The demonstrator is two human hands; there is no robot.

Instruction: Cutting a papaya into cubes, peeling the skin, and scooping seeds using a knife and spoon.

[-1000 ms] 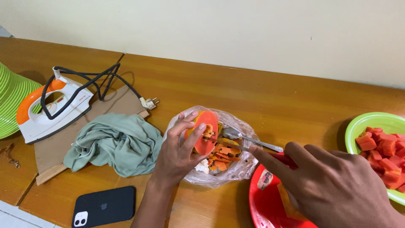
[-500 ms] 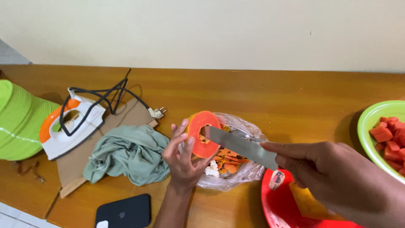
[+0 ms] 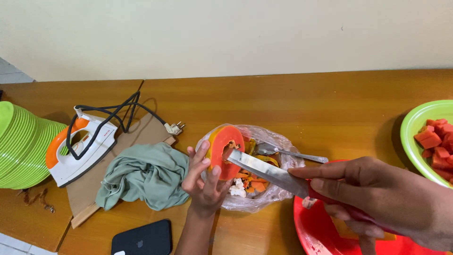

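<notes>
Left hand (image 3: 204, 182): fingers grip orange papaya slice (image 3: 225, 151) above clear plastic scrap bag (image 3: 257, 196), mid-tabletop.
Right hand (image 3: 387, 200): fingers closed around red-handled steel knife (image 3: 266, 174); tip at slice's hollow.
Technique: shallow strokes, blade angled away from holding fingers.

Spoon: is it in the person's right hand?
No. The spoon lies on the plastic bag of peels, while the right hand grips a knife.

Orange papaya half (image 3: 225, 151) held upright, cut face toward camera, above plastic bag of peels (image 3: 255, 182); steel knife (image 3: 269, 172) with red handle, tip in its cavity.
</notes>
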